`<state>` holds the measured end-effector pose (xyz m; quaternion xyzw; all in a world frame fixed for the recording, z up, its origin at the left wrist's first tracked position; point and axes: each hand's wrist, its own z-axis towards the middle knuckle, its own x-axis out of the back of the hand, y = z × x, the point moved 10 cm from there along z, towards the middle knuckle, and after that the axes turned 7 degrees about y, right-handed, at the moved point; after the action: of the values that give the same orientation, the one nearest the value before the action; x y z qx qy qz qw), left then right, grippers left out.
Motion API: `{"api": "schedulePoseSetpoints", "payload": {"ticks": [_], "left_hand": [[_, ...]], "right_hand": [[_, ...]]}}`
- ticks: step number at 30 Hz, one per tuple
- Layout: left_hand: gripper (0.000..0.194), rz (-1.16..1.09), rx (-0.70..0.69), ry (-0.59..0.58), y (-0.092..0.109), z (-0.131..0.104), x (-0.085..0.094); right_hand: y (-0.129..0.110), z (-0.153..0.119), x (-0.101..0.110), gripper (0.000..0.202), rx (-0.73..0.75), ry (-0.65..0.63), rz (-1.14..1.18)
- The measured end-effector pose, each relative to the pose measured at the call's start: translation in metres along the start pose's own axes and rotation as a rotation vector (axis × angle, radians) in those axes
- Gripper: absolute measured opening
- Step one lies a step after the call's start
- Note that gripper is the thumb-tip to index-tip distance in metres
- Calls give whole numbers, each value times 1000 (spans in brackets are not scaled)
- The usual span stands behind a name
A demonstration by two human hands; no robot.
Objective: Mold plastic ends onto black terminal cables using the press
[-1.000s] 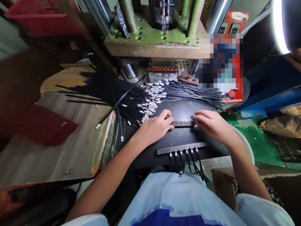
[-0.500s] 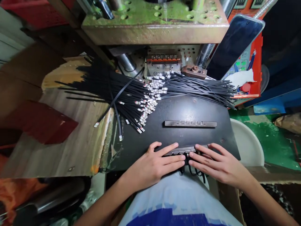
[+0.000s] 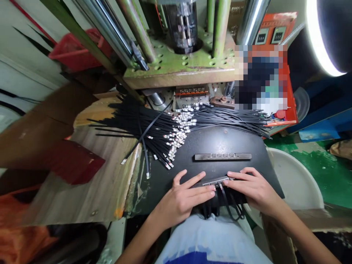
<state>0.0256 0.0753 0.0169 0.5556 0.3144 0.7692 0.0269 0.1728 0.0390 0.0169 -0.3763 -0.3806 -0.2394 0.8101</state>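
A slotted metal bar lies slightly slanted near the front edge of the black work surface. My left hand reaches over its left part, with fingers behind and in front of the slots and the thumb hidden. At the right end, my right hand has its fingertips closed on the bar; its thumb is also out of sight. Several black flat cables hang from the bar's front side toward my lap, one showing a pale connector. Farther back lies a second slotted metal bar, untouched.
Black flat cables with clear plugs are heaped behind, more on the left. A green press stands over a metal die. A red block rests on the wooden board. A white round tub is at right.
The view has tilted up, showing more of the press. My right fingers have shifted right along the bar, uncovering a cable's connector. The bar now slants; my left hand keeps its place on it.
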Motion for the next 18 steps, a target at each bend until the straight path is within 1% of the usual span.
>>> {"api": "schedulePoseSetpoints", "payload": {"ticks": [4, 7, 10, 12, 13, 15, 16, 17, 18], "left_hand": [[50, 94, 13, 161, -1, 0, 15], [41, 163, 34, 213, -3, -4, 21], [28, 299, 173, 292, -14, -16, 26], [26, 430, 269, 347, -18, -27, 28], [25, 486, 291, 373, -18, -33, 29], [24, 554, 275, 414, -15, -39, 32], [23, 572, 247, 434, -14, -39, 37], [22, 594, 218, 443, -17, -35, 43], [22, 624, 201, 434, -23, -28, 52]], "right_hand": [[11, 7, -2, 53, -84, -30, 76], [21, 5, 5, 47, -150, -20, 31], [29, -6, 9, 38, -210, -14, -131], [26, -11, 10, 36, -191, 7, -251], [22, -10, 12, 39, -165, 32, -296], [16, -2, 15, 47, -109, 73, -346], [18, 7, 16, 50, -97, 68, -346], [24, 20, 17, 51, -98, 47, -327], [34, 36, 17, 49, -111, 11, -287]]}}
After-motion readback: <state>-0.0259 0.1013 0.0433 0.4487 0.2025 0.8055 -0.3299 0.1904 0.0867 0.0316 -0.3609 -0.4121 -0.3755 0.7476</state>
